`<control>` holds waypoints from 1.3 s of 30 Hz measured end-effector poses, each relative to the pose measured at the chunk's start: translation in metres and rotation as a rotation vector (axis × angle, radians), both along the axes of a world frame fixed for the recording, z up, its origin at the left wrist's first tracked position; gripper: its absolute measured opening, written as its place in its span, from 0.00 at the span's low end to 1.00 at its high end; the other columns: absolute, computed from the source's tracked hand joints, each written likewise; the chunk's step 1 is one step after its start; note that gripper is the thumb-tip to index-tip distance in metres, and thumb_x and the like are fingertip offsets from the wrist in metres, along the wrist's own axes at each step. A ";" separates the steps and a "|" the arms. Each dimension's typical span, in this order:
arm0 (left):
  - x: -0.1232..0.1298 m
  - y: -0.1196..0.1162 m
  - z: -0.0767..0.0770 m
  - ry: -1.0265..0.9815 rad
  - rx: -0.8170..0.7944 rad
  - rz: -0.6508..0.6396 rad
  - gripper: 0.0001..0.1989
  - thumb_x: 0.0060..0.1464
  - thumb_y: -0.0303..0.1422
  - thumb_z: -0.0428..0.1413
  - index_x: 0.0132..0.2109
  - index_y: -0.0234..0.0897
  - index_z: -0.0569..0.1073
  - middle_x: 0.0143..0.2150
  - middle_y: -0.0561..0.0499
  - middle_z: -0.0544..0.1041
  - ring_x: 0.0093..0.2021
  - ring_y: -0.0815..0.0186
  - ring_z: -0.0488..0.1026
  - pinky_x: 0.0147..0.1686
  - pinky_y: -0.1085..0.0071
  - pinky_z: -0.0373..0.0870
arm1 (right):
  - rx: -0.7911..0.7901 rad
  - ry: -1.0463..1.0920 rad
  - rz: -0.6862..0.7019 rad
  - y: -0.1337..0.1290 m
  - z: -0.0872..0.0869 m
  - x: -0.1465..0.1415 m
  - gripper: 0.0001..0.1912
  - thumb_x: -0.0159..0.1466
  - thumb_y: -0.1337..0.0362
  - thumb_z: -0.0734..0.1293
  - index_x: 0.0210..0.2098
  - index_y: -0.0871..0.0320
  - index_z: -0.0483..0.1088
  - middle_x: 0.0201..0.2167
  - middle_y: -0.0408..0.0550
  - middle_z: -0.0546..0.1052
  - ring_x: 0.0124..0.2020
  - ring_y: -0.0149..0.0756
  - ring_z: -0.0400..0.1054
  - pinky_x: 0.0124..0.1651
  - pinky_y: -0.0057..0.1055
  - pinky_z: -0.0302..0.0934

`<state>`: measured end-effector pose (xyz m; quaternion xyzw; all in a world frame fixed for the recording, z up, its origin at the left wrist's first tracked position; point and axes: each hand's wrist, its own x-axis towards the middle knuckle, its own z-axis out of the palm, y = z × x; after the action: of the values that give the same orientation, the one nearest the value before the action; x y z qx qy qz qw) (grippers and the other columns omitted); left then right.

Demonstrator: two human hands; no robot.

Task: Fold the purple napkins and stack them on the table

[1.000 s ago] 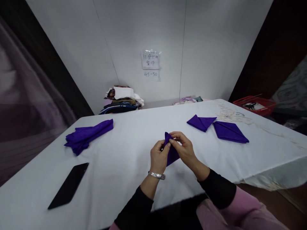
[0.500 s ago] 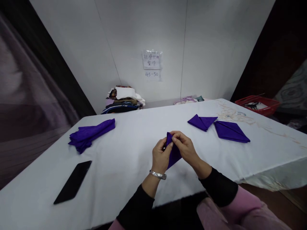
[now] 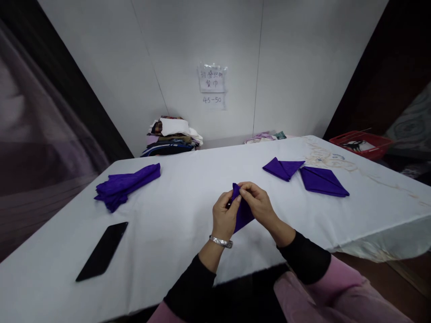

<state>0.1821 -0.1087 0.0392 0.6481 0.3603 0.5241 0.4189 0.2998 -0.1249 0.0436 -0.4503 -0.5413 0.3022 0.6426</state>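
Note:
A purple cloth napkin point(image 3: 243, 216), folded to a narrow pointed shape, is pinched between both hands above the white-covered table. My left hand point(image 3: 224, 214), with a silver bracelet at the wrist, grips its left edge near the top. My right hand point(image 3: 258, 202) pinches the same upper part from the right, thumb against the cloth. Part of the napkin is hidden behind the fingers. To the right lie two folded purple napkins, a smaller one point(image 3: 282, 169) and a wider one point(image 3: 323, 181).
Loose purple cloths point(image 3: 126, 185) lie bunched on the left of the table point(image 3: 175, 220), with a black phone-like slab point(image 3: 103, 251) in front. Piled clothes point(image 3: 173, 137) stand by the wall under a paper sign point(image 3: 213, 85). A red basket point(image 3: 373, 146) sits at the far right.
The view has shifted slightly, so everything sits a little higher. Both hands keep their pinch on the napkin, with hardly any visible movement of the fingers.

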 end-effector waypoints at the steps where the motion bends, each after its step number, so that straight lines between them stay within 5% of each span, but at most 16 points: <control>1: 0.000 0.000 0.000 0.006 0.005 0.005 0.11 0.52 0.36 0.55 0.42 0.41 0.76 0.37 0.52 0.76 0.38 0.67 0.71 0.40 0.71 0.66 | 0.024 -0.025 -0.016 0.000 0.000 0.000 0.07 0.60 0.59 0.63 0.30 0.55 0.68 0.38 0.46 0.72 0.40 0.37 0.66 0.46 0.35 0.60; 39: -0.004 -0.003 -0.004 -0.020 0.100 0.049 0.09 0.52 0.33 0.56 0.41 0.41 0.76 0.34 0.53 0.75 0.35 0.69 0.71 0.37 0.72 0.67 | -0.188 0.348 0.146 0.004 0.000 -0.002 0.08 0.51 0.59 0.72 0.25 0.56 0.72 0.34 0.44 0.78 0.34 0.34 0.70 0.40 0.33 0.62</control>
<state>0.1780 -0.1118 0.0350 0.6540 0.3453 0.5580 0.3764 0.2978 -0.1210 0.0440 -0.4088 -0.4226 0.4706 0.6578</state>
